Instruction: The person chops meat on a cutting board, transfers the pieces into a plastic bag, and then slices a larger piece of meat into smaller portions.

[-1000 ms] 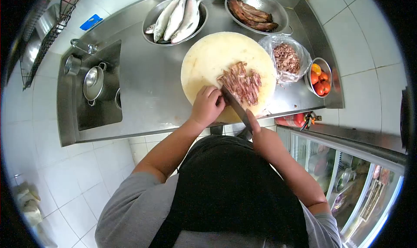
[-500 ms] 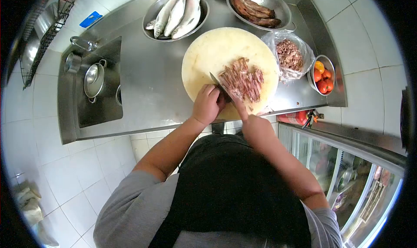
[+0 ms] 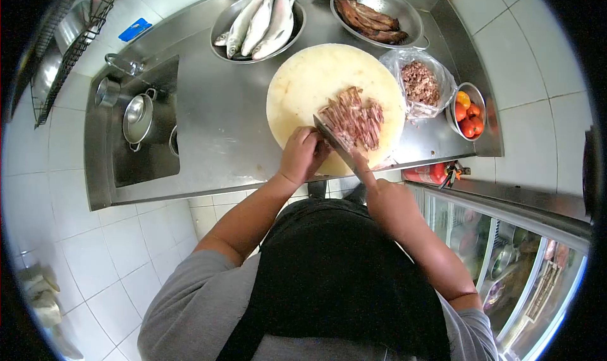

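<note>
Right hand [image 3: 373, 184] grips knife [image 3: 334, 141], fingers wrapped around the handle, blade angled down on the near edge of the meat pile [image 3: 352, 119]. Left hand [image 3: 302, 153] curled, fingers bent, just left of the blade, probably pressing the meat, contact hard to see. Meat sits on round cutting board [image 3: 303, 82] on steel counter [image 3: 215, 120]. Beyond the fingers: fish bowl [image 3: 258, 22], bagged minced meat [image 3: 420, 82].
</note>
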`<move>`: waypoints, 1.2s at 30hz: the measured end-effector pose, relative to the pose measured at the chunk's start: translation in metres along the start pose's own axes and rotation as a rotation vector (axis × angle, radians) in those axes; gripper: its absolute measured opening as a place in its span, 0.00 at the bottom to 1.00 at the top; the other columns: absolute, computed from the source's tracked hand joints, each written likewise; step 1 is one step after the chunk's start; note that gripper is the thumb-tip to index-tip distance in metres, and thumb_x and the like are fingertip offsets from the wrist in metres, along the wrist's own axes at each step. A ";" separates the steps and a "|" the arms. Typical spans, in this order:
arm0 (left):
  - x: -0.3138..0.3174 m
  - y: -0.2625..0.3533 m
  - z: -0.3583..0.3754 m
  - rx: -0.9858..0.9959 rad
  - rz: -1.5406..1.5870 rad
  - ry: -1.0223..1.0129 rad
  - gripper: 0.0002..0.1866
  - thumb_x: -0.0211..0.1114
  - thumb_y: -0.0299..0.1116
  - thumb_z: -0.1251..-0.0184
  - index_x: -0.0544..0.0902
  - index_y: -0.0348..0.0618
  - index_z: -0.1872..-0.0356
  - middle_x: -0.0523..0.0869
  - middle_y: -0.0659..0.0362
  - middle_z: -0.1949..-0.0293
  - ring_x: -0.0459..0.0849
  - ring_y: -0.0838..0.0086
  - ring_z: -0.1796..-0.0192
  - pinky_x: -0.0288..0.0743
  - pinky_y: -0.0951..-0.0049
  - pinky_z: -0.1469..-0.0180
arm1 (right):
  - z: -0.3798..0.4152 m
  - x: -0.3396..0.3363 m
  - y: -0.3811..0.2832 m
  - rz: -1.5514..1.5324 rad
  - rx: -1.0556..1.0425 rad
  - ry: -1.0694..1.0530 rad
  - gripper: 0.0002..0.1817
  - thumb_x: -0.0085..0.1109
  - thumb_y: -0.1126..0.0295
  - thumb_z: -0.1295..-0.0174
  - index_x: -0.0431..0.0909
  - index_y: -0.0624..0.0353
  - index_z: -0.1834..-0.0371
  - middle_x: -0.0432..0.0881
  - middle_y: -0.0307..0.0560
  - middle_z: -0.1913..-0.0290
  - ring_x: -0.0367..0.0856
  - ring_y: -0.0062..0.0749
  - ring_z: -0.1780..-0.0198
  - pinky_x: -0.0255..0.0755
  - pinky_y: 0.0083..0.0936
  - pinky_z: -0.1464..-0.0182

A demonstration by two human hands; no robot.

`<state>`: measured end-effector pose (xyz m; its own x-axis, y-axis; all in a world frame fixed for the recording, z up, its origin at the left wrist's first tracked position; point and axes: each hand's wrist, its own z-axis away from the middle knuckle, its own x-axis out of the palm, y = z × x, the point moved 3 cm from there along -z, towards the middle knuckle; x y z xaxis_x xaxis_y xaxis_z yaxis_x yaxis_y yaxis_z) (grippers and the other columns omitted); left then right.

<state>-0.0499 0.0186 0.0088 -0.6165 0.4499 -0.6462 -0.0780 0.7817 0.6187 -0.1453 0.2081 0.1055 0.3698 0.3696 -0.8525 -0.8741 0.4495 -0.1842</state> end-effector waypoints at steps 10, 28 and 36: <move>0.007 -0.005 0.004 0.015 -0.108 0.030 0.10 0.71 0.27 0.50 0.79 0.37 0.68 0.80 0.51 0.62 0.78 0.52 0.56 0.75 0.56 0.51 | -0.039 0.031 -0.004 -0.163 0.032 0.038 0.45 0.44 0.75 0.37 0.36 0.47 0.17 0.86 0.64 0.68 0.86 0.62 0.67 0.78 0.55 0.61; -0.005 -0.002 0.007 -0.007 -0.110 0.010 0.13 0.71 0.29 0.48 0.80 0.38 0.63 0.81 0.50 0.58 0.78 0.52 0.53 0.74 0.55 0.49 | -0.006 -0.001 -0.012 0.084 -0.065 -0.037 0.47 0.49 0.76 0.37 0.34 0.55 0.17 0.86 0.54 0.71 0.86 0.48 0.73 0.82 0.42 0.71; 0.002 -0.005 0.011 -0.040 -0.150 0.017 0.11 0.71 0.28 0.50 0.80 0.40 0.67 0.80 0.52 0.60 0.78 0.53 0.54 0.74 0.55 0.49 | -0.026 0.027 0.002 -0.091 -0.005 -0.002 0.45 0.46 0.76 0.36 0.38 0.44 0.17 0.86 0.58 0.68 0.87 0.55 0.69 0.80 0.50 0.67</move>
<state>-0.0423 0.0204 -0.0006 -0.6085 0.3222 -0.7252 -0.2008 0.8216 0.5335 -0.1454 0.1973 0.0696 0.4486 0.3288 -0.8311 -0.8382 0.4776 -0.2635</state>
